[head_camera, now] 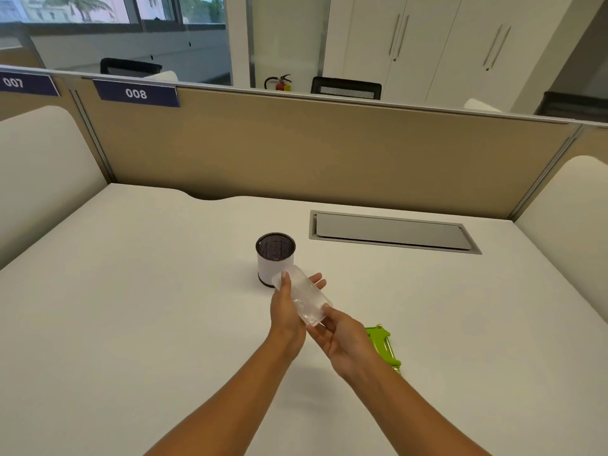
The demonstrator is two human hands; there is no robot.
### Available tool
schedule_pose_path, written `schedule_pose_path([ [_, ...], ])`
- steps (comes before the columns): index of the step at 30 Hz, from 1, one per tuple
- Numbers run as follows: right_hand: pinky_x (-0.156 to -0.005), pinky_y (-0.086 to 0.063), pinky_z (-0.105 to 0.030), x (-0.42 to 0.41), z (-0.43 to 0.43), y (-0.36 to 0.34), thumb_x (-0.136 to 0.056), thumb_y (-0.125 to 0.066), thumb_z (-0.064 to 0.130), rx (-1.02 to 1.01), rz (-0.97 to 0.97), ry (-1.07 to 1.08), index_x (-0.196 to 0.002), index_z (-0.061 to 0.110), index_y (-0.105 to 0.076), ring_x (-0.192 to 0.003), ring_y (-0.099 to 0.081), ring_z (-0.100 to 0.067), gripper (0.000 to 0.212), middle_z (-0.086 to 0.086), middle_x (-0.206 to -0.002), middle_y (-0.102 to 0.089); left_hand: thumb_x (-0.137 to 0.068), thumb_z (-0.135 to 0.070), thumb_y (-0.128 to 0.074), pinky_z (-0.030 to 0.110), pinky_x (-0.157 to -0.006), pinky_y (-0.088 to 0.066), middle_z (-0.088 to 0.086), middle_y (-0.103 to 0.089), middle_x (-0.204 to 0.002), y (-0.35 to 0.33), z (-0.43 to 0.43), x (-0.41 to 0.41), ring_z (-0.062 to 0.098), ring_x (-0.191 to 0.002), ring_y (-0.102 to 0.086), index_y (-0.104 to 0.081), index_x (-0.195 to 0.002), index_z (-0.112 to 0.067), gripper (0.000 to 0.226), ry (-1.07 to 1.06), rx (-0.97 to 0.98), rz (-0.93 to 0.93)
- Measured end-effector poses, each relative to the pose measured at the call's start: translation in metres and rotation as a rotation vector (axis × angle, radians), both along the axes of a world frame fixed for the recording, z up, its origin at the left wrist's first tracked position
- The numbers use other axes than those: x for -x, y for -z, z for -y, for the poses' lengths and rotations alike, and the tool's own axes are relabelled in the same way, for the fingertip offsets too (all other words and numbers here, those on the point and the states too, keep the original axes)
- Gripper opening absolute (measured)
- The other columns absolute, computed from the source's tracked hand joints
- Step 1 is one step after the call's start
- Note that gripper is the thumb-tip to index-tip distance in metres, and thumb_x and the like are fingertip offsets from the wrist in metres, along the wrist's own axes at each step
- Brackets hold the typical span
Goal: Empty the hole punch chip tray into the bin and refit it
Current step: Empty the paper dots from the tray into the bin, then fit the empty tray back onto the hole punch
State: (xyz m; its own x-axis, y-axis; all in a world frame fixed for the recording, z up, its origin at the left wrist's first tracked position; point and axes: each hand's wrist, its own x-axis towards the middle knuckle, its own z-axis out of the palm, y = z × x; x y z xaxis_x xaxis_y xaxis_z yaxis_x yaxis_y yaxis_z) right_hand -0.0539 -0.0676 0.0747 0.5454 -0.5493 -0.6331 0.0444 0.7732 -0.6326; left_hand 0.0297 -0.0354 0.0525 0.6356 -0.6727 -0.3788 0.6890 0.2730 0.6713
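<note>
Both hands hold the clear chip tray (304, 299) above the white surface (131, 307), just in front of the small bin (275, 258).

The tray is a see-through plastic shell, tilted so that its far end points toward the bin and overlaps the bin's lower front edge in the view; whether they touch cannot be told. The left hand (288, 311) grips the tray along its left side, thumb on top and fingers (317, 281) curled under it. The right hand (342, 340) holds the near end, its fingers closed on the tray's corner. The bin is a round mesh cup with a dark rim and a white band, standing upright. The green hole punch (383, 347) lies on the surface just right of the right wrist, partly hidden by it. A grey hatch cover (391, 232) sits flush in the surface, well behind and to the right.
</note>
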Motion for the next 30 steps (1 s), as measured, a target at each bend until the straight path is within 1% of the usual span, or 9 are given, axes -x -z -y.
schedule_pose_path([
  [5,-0.041,-0.052,-0.018,0.026,-0.018,0.014,-0.092,-0.051,0.01,0.03,-0.042,-0.012,-0.096,0.003,-0.06,-0.056,-0.067,-0.012,0.012,-0.011,-0.085,-0.069,-0.091,-0.059,-0.021,0.034,-0.079,-0.047,0.017,-0.061,-0.1,0.006,-0.013,0.022,0.024,-0.089,-0.059,-0.047,-0.129,0.006,0.08,0.073,-0.023,-0.086],
  [7,-0.04,-0.049,-0.017,0.032,-0.021,0.016,-0.092,-0.052,0.012,0.047,-0.055,-0.017,-0.097,0.003,-0.061,-0.051,-0.065,-0.01,0.013,-0.009,-0.082,-0.068,-0.087,-0.066,-0.018,0.037,-0.082,-0.047,0.018,-0.065,-0.093,0.009,-0.018,0.029,0.028,-0.088,-0.06,-0.06,-0.11,0.005,0.086,0.081,-0.02,-0.101],
  [9,-0.039,-0.048,-0.016,0.039,-0.025,0.019,-0.092,-0.053,0.013,0.062,-0.07,-0.019,-0.094,0.004,-0.061,-0.057,-0.065,-0.012,0.012,-0.009,-0.082,-0.067,-0.085,-0.07,-0.017,0.041,-0.079,-0.049,0.017,-0.071,-0.081,0.014,-0.022,0.036,0.032,-0.086,-0.061,-0.071,-0.084,-0.003,0.085,0.062,0.012,-0.139],
  [12,-0.04,-0.047,-0.017,0.046,-0.028,0.022,-0.092,-0.054,0.016,0.101,-0.092,-0.044,-0.089,0.006,-0.059,-0.067,-0.063,-0.015,0.012,-0.008,-0.085,-0.067,-0.087,-0.067,-0.017,0.043,-0.073,-0.054,0.015,-0.064,-0.088,0.017,-0.026,0.043,0.032,-0.086,-0.06,-0.063,-0.094,-0.017,0.069,0.05,0.048,-0.192],
  [16,-0.05,-0.048,-0.02,0.055,-0.025,0.022,-0.09,-0.056,0.027,0.214,-0.133,-0.101,-0.086,0.008,-0.061,-0.068,-0.062,-0.013,0.02,-0.005,-0.079,-0.066,-0.089,-0.065,-0.017,0.039,-0.06,-0.059,0.014,-0.059,-0.085,0.017,-0.029,0.044,0.028,-0.077,-0.059,-0.057,-0.101,-0.016,0.065,0.05,0.057,-0.189],
  [20,-0.049,-0.049,-0.018,0.068,-0.011,0.026,-0.088,-0.058,0.034,0.584,-0.309,-0.117,-0.075,0.011,-0.062,-0.064,-0.06,-0.013,0.027,0.0,-0.071,-0.065,-0.089,-0.064,-0.018,0.043,-0.066,-0.052,0.016,-0.061,-0.086,0.021,-0.031,0.043,0.029,-0.08,-0.061,-0.058,-0.102,-0.014,0.066,0.058,-0.007,-0.165],
  [22,-0.057,-0.052,-0.025,0.073,0.002,0.029,-0.086,-0.062,0.031,0.81,-0.435,-0.135,-0.075,0.008,-0.061,-0.069,-0.061,-0.018,0.026,-0.003,-0.073,-0.066,-0.089,-0.065,-0.02,0.044,-0.065,-0.051,0.018,-0.061,-0.087,0.024,-0.032,0.043,0.031,-0.08,-0.061,-0.06,-0.098,-0.012,0.066,0.047,-0.018,-0.168],
  [25,-0.074,-0.049,-0.031,0.077,0.026,0.04,-0.084,-0.063,0.027,1.077,-0.7,-0.195,-0.091,0.007,-0.064,-0.08,-0.06,-0.021,0.022,-0.006,-0.091,-0.069,-0.088,-0.066,-0.021,0.044,-0.062,-0.053,0.018,-0.063,-0.082,0.027,-0.034,0.043,0.031,-0.075,-0.063,-0.06,-0.096,-0.011,0.068,0.045,-0.021,-0.176],
  [30,-0.088,-0.043,-0.032,0.081,0.061,0.06,-0.085,-0.06,0.026,1.232,-0.964,-0.404,-0.116,0.006,-0.056,-0.118,-0.048,-0.027,0.037,-0.011,-0.123,-0.054,-0.088,-0.066,-0.021,0.042,-0.061,-0.054,0.018,-0.062,-0.083,0.031,-0.036,0.042,0.031,-0.073,-0.063,-0.06,-0.097,-0.009,0.07,0.059,-0.018,-0.191],
])
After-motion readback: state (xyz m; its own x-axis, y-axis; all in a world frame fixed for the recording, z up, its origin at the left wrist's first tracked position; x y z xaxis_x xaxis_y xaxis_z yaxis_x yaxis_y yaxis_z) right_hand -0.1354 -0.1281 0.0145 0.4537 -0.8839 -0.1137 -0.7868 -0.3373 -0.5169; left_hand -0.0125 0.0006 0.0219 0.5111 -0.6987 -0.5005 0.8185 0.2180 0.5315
